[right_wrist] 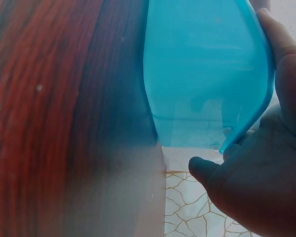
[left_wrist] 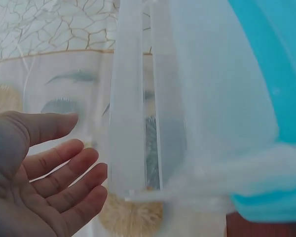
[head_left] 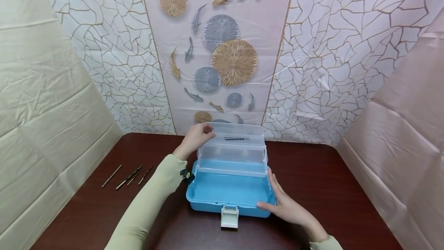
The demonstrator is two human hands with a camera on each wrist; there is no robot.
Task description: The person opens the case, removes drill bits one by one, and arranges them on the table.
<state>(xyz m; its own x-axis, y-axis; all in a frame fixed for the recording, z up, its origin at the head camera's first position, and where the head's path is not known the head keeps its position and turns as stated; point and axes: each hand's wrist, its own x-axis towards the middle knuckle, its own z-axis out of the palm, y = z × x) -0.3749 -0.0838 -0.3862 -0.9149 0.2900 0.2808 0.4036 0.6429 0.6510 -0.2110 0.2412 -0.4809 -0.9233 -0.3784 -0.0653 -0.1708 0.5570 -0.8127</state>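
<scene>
In the head view a light blue toolbox stands with its translucent tiered trays raised at the back. Two slim drill bits lie in an upper tray. My left hand is at the top left corner of the trays. The left wrist view shows that hand with loosely bent fingers, nothing in them, beside the clear tray edge. My right hand rests at the toolbox's front right corner, fingers straight along its side and thumb apart from them, toward the front.
Several drill bits lie on the dark red table, left of the toolbox. A white latch hangs down at the toolbox's front. Patterned cloth hangs behind the table, with pale cloth at the sides.
</scene>
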